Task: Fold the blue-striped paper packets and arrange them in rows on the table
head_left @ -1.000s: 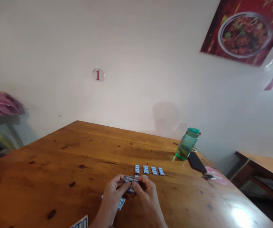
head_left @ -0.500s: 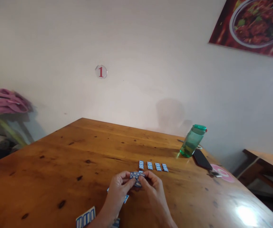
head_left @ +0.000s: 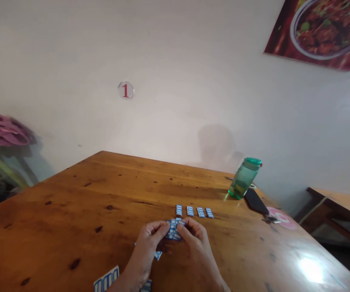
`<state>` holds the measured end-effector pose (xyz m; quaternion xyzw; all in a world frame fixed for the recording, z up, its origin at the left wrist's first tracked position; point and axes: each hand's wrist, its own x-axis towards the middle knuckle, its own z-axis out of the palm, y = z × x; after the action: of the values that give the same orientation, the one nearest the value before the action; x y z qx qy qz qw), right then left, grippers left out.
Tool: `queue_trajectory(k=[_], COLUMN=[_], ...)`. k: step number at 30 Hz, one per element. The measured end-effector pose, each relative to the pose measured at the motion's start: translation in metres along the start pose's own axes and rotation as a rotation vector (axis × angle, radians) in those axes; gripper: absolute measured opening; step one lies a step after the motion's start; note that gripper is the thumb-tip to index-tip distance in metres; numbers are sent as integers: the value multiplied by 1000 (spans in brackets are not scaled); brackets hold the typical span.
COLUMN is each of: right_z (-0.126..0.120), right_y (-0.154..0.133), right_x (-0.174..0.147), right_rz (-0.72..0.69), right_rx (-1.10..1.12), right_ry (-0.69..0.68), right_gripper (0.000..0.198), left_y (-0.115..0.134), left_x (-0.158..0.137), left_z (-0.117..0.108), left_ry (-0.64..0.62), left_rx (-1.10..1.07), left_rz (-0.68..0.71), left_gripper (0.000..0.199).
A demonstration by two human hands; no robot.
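Between the fingertips of both hands are small blue-and-white label pieces (head_left: pixel 173 230), looking overlapped or folded; how many I cannot tell. My left hand (head_left: pixel 147 245) pinches their left edge, and my right hand (head_left: pixel 197 243) grips the right side with the thumb on top. Just beyond the hands lies a row of several small cut label strips (head_left: pixel 190 211) on the wooden table (head_left: pixel 71 211). A larger label sheet (head_left: pixel 107 279) rests left of my left forearm. Another label piece (head_left: pixel 158 255) shows partly beside the left wrist, and one more (head_left: pixel 146 286) is mostly covered by that forearm.
A green water bottle (head_left: pixel 244 179) stands at the table's far right, with a dark phone (head_left: pixel 256 201) beside it. Near the right edge are a pink round sticker (head_left: pixel 284 221) and a small metallic item (head_left: pixel 272 219). The wall (head_left: pixel 163 121) borders the table's far side.
The left thumb has slid left, off the face of the held label pieces, showing more of them. Both hands still hold them, and the view has shifted slightly.
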<state>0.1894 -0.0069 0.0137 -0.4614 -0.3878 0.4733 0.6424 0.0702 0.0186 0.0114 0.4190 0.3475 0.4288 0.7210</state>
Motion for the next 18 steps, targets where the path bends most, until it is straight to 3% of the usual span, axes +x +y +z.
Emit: queue_trajectory(k=[7, 18], right_z=[-3, 0], right_y=[10, 8], right_x=[3, 3], right_rz=[-66, -30], right_rx=[-110, -72], right_ry=[40, -1], right_gripper=[26, 21], left_y=[-2, -5], left_x=[1, 0], left_z=[1, 3], left_ry=[2, -71], left_rx=[63, 1], left_rz=[7, -26], left_gripper=[38, 35])
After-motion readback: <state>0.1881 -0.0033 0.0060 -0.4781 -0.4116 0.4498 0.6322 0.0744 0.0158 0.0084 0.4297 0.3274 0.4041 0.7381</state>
